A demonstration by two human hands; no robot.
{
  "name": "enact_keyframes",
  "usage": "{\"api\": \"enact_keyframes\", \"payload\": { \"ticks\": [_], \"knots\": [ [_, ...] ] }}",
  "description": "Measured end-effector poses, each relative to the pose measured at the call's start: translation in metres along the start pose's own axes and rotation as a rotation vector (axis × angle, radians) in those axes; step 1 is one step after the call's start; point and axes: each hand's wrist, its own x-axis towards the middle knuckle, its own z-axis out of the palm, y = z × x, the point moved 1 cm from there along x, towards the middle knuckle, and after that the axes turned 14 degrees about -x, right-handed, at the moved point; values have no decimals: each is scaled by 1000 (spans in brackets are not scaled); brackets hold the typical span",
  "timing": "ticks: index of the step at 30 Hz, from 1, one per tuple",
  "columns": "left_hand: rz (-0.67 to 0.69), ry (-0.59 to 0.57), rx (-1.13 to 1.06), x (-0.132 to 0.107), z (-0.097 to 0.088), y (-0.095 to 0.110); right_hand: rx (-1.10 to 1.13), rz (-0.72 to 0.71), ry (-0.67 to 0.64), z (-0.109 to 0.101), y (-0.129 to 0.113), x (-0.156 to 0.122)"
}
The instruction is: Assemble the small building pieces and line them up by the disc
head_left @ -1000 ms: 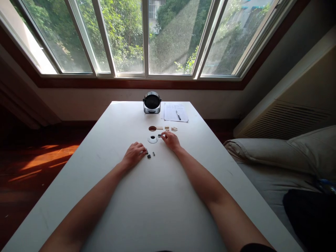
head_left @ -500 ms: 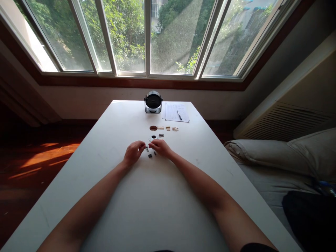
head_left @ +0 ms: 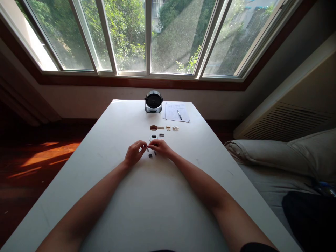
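Note:
Over the middle of the white table [head_left: 147,196], my left hand [head_left: 135,152] and my right hand [head_left: 160,147] meet at the fingertips. Both are closed in a pinch; whatever lies between the fingers is too small to name. Just below the fingertips is a small grey piece [head_left: 148,149]. Nearer to me lie a dark block [head_left: 150,155] and a small dark piece [head_left: 155,153]. A pale ring-shaped disc with a dark centre [head_left: 153,137] sits right behind my hands, partly covered by the right one. Beside it are small dark grey cylinders [head_left: 161,135].
Farther back is a brown round disc [head_left: 153,128], with groups of small gold-coloured pieces [head_left: 168,128] to its right. A black round device on a stand [head_left: 153,102] is at the far edge, beside paper sheets [head_left: 173,112] and a pen [head_left: 180,114]. A cushioned seat [head_left: 262,175] flanks the table's right side.
My left hand has moved slightly right, closing the small gap so that its fingertips meet those of my right hand. The right hand stays almost in place.

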Motion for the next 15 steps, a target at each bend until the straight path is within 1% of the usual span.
{"api": "enact_keyframes", "payload": {
  "ticks": [6, 12, 15],
  "knots": [
    [-71, 17, -16, 1, -2, -3, 1, 5, 34, -1, 1, -1],
    [-179, 28, -137, 2, -2, -8, -30, 6, 42, -2, 1, -1],
    [-201, 22, -186, 3, -1, -10, -70, 9, 52, -1, 0, -1]
  ]
}}
